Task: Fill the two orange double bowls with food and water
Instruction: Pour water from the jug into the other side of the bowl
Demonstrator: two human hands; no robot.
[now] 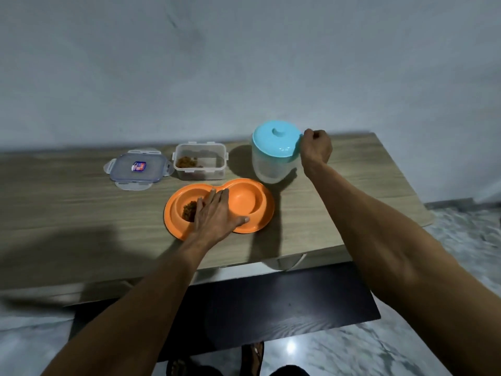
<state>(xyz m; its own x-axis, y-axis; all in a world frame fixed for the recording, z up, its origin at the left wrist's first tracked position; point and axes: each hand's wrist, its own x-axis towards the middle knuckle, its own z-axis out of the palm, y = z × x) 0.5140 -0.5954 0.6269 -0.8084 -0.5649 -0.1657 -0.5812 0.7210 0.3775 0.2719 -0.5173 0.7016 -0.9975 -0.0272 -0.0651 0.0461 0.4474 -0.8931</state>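
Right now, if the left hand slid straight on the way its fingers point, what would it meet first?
The left hand would probably meet the open food container first; depth is unclear.

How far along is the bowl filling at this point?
Done: kibble sits in the left compartment of the orange double bowl; the food container stands open. In hand: the left hand rests flat on the bowl, and the right hand grips the lidded jug. Left: the right compartment looks empty, and only one double bowl is in view.
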